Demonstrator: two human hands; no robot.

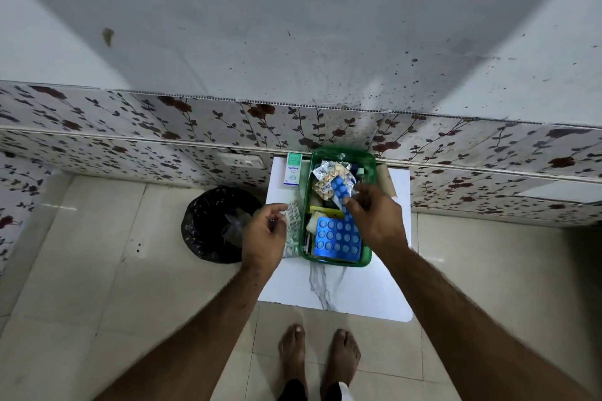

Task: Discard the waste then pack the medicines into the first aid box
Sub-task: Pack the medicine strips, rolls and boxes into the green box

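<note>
My right hand (374, 216) pinches a blue blister strip (340, 192) over the green first aid box (366, 259); strip's long axis tilts from my fingers up toward the box's far end. Box sits at the table's (342, 290) far edge, long axis running away from me, a larger blue blister sheet (337, 239) flat at its near end. My left hand (264, 234) is loosely curled by the box's left wall, fingers at a white strip (293, 215); grip unclear. Black-lined bin (211, 225) stands on the floor off the table's left edge.
</note>
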